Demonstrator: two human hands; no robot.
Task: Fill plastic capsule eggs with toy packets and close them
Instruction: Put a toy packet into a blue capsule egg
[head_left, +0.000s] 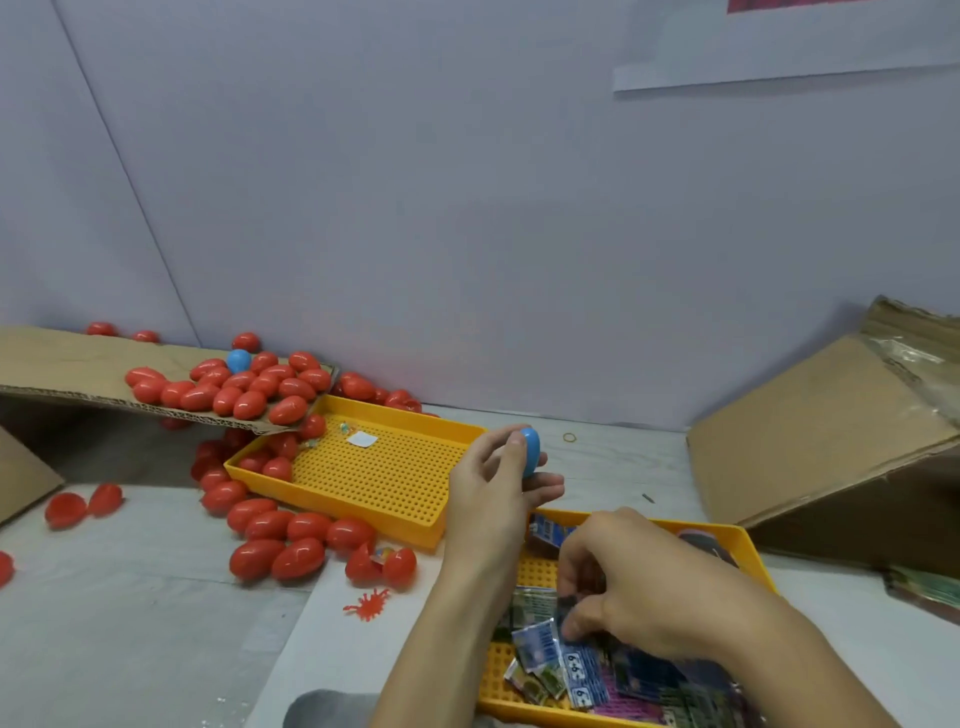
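— While the left hand (498, 470) holds up a blue plastic capsule egg (531, 451), where does that egg sit relative to the empty yellow perforated plastic tray (384, 470)?

— Just past that tray's right corner, above the pale tabletop (130, 613). The fingers curl round the egg and the thumb presses on its near side.

— And the right hand (639, 587)?

— It is nearer the camera than that tray, reaching down into a second yellow perforated plastic tray (748, 545) full of small printed toy packets (582, 675). Its fingertips (569, 631) are bent down onto the packets and seem to pinch one, though I cannot tell which packet.

— Where are the red plastic capsule eggs (291, 540)?

— Many lie heaped on the tabletop along the empty tray's left and near edges, several rest inside its left end, and more sit on a brown cardboard flap (67, 369) behind it, with a second blue egg (239, 360) among them.

— Anything else near that tray?

— A red splat-shaped rubber toy (368, 603) lies in front of it, and one red egg beside the toy lies open.
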